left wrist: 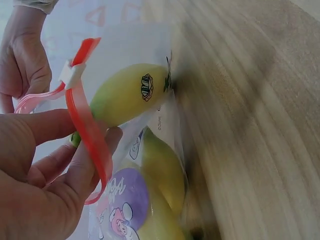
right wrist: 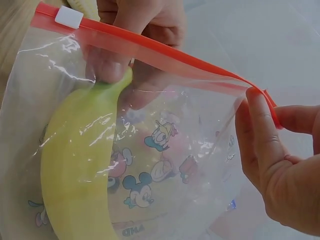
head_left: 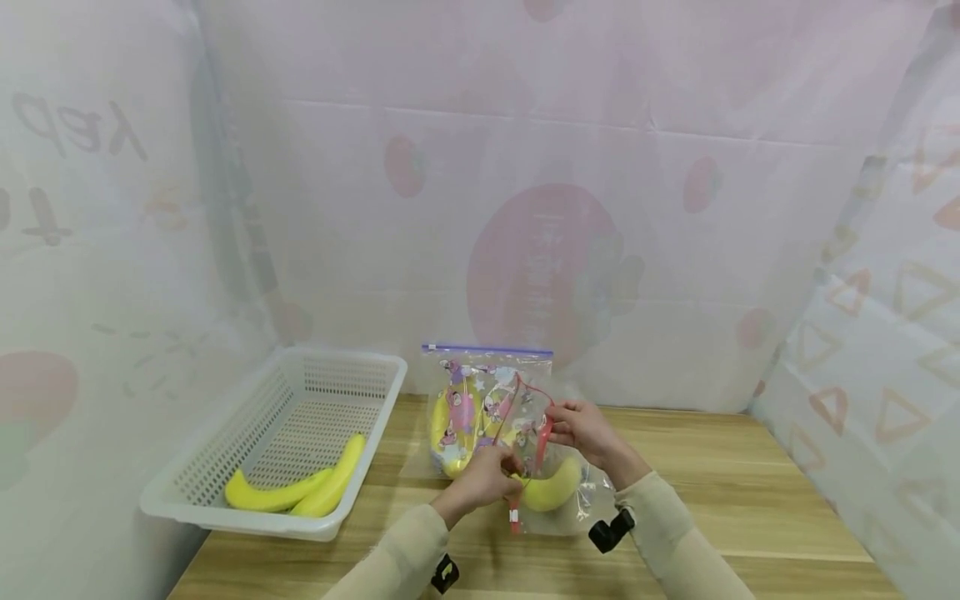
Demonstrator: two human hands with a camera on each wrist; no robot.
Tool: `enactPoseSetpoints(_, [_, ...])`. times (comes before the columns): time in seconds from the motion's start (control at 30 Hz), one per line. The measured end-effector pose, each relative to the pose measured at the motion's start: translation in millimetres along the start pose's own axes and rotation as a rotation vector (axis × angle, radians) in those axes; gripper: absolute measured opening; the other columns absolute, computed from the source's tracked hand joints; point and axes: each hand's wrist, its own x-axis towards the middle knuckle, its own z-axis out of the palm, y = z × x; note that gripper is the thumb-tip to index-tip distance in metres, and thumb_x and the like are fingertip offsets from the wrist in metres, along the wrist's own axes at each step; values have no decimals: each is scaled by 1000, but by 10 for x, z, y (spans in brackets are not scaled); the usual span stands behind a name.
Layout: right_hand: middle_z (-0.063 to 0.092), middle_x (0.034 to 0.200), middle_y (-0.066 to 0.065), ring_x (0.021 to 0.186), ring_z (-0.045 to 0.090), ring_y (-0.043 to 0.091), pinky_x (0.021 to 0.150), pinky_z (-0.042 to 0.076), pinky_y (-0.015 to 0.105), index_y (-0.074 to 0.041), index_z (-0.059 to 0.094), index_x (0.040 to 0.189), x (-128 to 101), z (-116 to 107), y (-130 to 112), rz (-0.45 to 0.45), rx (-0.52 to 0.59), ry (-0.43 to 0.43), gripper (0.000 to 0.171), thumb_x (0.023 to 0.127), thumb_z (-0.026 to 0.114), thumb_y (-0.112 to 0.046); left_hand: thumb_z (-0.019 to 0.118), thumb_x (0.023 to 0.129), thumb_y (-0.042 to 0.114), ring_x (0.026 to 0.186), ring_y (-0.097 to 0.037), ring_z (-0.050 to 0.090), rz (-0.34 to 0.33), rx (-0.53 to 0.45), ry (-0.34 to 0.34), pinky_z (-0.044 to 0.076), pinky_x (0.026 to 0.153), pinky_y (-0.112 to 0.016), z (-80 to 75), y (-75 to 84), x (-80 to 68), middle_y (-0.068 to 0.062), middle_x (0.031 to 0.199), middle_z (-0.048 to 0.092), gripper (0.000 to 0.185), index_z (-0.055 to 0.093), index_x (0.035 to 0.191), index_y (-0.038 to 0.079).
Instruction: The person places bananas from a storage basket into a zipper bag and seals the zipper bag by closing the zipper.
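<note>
A clear zip bag with a red zip strip [right wrist: 165, 49] and cartoon prints lies in front of me. Inside it is a yellow banana [right wrist: 75, 160], its greenish stem up at the bag's mouth. My left hand [head_left: 487, 479] has its fingers at the mouth and pinches the banana's stem; the red strip [left wrist: 90, 132] crosses over these fingers in the left wrist view. Between thumb and fingers, my right hand [head_left: 588, 433] pinches the far end of the red strip, holding it raised. A white slider [right wrist: 69, 17] sits at the strip's other end, near the left hand.
Behind stands a second printed zip bag with a purple strip [head_left: 487, 350], yellow fruit [head_left: 442, 429] inside. To the left, a white plastic basket [head_left: 390, 392] holds two bananas [head_left: 330, 483]. Printed sheets hang at the back and sides of the wooden table [head_left: 690, 467].
</note>
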Motion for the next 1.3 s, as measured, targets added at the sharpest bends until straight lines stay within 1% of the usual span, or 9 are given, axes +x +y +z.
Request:
enactPoseSetpoints(0.17, [58, 80, 7, 70, 62, 13, 66, 54, 22, 10, 53, 98, 0, -25, 1, -3, 24, 9, 14, 96, 51, -4, 69, 83, 1, 82, -16, 60, 38, 62, -17, 53, 66, -30, -100, 49, 12, -10, 92, 64, 10, 64, 91, -2])
enactPoseSetpoints(0.27, [58, 79, 7, 70, 62, 13, 66, 55, 22, 10, 53, 98, -4, -26, 1, -6, 33, 2, 14, 96, 52, -4, 68, 86, 7, 87, -18, 60, 39, 70, -27, 52, 70, -32, -214, 128, -10, -10, 97, 64, 11, 65, 94, 0])
enactPoseSetpoints(0.33, [58, 79, 7, 70, 62, 13, 66, 55, 22, 10, 52, 99, -7, -25, -1, -9, 38, -2, 15, 96, 52, -5, 67, 87, 10, 87, -18, 60, 25, 69, -35, 52, 69, -32, -308, 202, -34, -7, 96, 64, 11, 65, 95, 3])
enactPoseSetpoints(0.5, [58, 81, 8, 70, 62, 13, 67, 55, 23, 13, 50, 103, -2, -43, 5, -7, 39, -10, 20, 96, 53, -6, 64, 90, 12, 85, -22, 60, 15, 48, -44, 54, 69, -32, -626, 365, -87, -4, 91, 61, 13, 64, 97, 2])
enactPoseSetpoints(0.67, [59, 82, 9, 70, 62, 13, 66, 55, 22, 11, 52, 100, -3, -52, -4, -10, 37, -9, 19, 95, 54, -7, 61, 92, 11, 87, -23, 60, -42, 0, -17, 55, 73, -37, -1021, 392, -107, -10, 96, 60, 16, 61, 101, -3])
enactPoseSetpoints(0.87, [59, 82, 9, 70, 63, 13, 66, 55, 22, 5, 54, 95, -6, -62, -8, -9, 46, -11, 13, 96, 53, -7, 59, 93, 13, 94, -26, 60, -124, 11, 34, 54, 78, -39, -1407, 315, -122, -15, 105, 60, 20, 60, 106, -2])
enactPoseSetpoints(1.03, [60, 83, 8, 71, 63, 13, 67, 55, 23, 3, 55, 93, 0, -71, 4, -17, 48, -20, 12, 96, 52, -8, 56, 96, 13, 90, -23, 60, -180, 45, 92, 55, 75, -38, -1704, 212, -184, -18, 107, 58, 24, 57, 112, -4])
enactPoseSetpoints(1.2, [60, 80, 7, 70, 63, 13, 67, 55, 23, -1, 57, 89, 16, -76, 17, -23, 43, -2, 13, 97, 52, -9, 53, 96, 10, 83, -24, 60, -243, 32, 174, 55, 73, -36, -1997, 10, -232, -21, 103, 57, 22, 54, 111, -6])
enactPoseSetpoints(1.3, [61, 81, 7, 71, 63, 13, 68, 55, 24, 0, 56, 90, 23, -82, 21, -21, 39, 10, 13, 97, 52, -10, 51, 95, 7, 78, -24, 59, -281, 54, 204, 55, 70, -36, -2140, -128, -279, -18, 93, 57, 17, 52, 106, -5])
